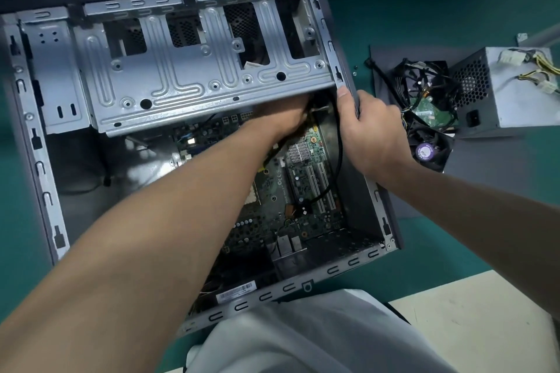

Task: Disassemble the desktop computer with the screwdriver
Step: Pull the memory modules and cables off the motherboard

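"How are the hands placed?"

"The left hand [285, 118] comes from the lower left across the open desktop computer [45, 160]. Its forearm stretches over the motherboard [306, 191], and the hand goes in under the near edge of the drive cage [181, 79]. Its fingers are hidden there beside a black cable [340, 154], so I can't tell whether they pinch anything."

"And the other?"

"The right hand [372, 136] grips the computer's right side wall, thumb laid along the rim and fingers curled over the outside."

"Where does the computer lie?"

"Flat on the green mat [424, 9], open side up, straight in front of the person. Its near rim is just above a white garment [303, 339]."

"What's inside it?"

"The motherboard covers the floor, with a small finned heatsink [298, 151] and white expansion slots [315, 182]. The black cable loops from the cage's corner down across them. The cage spans the far half."

"And outside?"

"To the right, well apart from the case wall, a grey power supply [515, 100] sits with its wire bundle. Beside it, on a dark panel [391, 70], are a green circuit board [430, 112] among tangled black wires and a fan [430, 153] with a purple label."
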{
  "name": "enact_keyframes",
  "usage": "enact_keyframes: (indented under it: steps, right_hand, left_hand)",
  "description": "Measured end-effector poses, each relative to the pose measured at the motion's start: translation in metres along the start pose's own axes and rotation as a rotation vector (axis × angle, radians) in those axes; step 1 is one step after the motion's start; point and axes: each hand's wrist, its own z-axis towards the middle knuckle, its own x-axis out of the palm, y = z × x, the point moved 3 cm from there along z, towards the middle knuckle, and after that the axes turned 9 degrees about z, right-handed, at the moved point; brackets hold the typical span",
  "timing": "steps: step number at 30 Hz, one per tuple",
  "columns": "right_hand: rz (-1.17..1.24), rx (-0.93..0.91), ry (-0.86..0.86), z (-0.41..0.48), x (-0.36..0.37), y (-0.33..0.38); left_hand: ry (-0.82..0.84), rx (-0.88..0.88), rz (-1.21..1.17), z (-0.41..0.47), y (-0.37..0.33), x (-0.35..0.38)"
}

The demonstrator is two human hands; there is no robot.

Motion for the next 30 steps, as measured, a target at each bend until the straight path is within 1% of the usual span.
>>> enact_keyframes:
  steps: [1, 4, 6, 8, 10, 11, 12, 14, 16, 18, 21, 24, 25, 26, 27, 29, 30]
  right_hand:
    - [-0.001, -0.001, 0.0, 0.0, 0.0, 0.0]
    - [-0.011, 0.003, 0.005, 0.0, 0.001, 0.001]
    - [-0.023, 0.008, 0.015, 0.0, 0.001, 0.0]
    - [-0.027, 0.008, 0.017, -0.001, 0.002, 0.0]
    - [-0.029, 0.008, 0.013, 0.0, 0.001, 0.0]
    - [-0.031, 0.008, 0.011, 0.0, 0.001, -0.001]
    - [-0.031, 0.006, 0.009, 0.0, 0.001, -0.001]
    - [-0.033, -0.009, 0.001, -0.001, 0.001, -0.001]
    - [-0.043, -0.027, -0.012, -0.001, 0.0, 0.0]
    - [-0.049, -0.036, -0.031, 0.0, 0.0, 0.0]
    - [-0.071, -0.037, -0.057, 0.0, -0.001, 0.0]
    - [-0.099, -0.047, -0.07, 0.0, 0.0, 0.0]
    - [-0.105, -0.051, -0.076, 0.0, 0.0, 0.0]
    - [-0.111, -0.054, -0.082, 0.0, 0.0, 0.0]
    - [-0.12, -0.057, -0.09, 0.0, 0.0, -0.001]
    - [-0.141, -0.061, -0.11, 0.0, 0.0, -0.002]
    - [-0.154, -0.065, -0.12, 0.0, 0.001, -0.002]
  left_hand:
    - [0.002, 0.0, -0.019, 0.001, 0.003, -0.003]
    - [0.098, 0.027, 0.061, -0.009, 0.006, -0.003]
    - [0.092, -0.006, 0.076, -0.023, 0.005, 0.0]
    - [0.008, -0.032, 0.111, -0.038, -0.001, -0.001]
    - [-0.119, 0.038, 0.143, -0.053, -0.008, -0.004]
    - [-0.161, 0.083, 0.159, -0.06, -0.009, -0.005]
    - [-0.158, 0.124, 0.198, -0.068, -0.009, -0.002]
    - [-0.073, 0.159, 0.307, -0.084, -0.006, 0.007]
    - [0.06, 0.128, 0.346, -0.101, -0.002, 0.017]
    - [0.163, 0.149, 0.335, -0.117, -0.004, 0.026]
    - [0.254, 0.224, 0.282, -0.132, -0.015, 0.03]
    - [0.363, 0.163, 0.197, -0.139, -0.022, 0.026]
    - [0.358, 0.141, 0.178, -0.142, -0.023, 0.022]
    - [0.317, 0.131, 0.161, -0.145, -0.024, 0.018]
    - [0.235, 0.126, 0.147, -0.148, -0.024, 0.013]
    - [-0.025, 0.067, 0.15, -0.152, -0.018, -0.003]
    - [-0.15, -0.019, 0.182, -0.153, -0.011, -0.012]
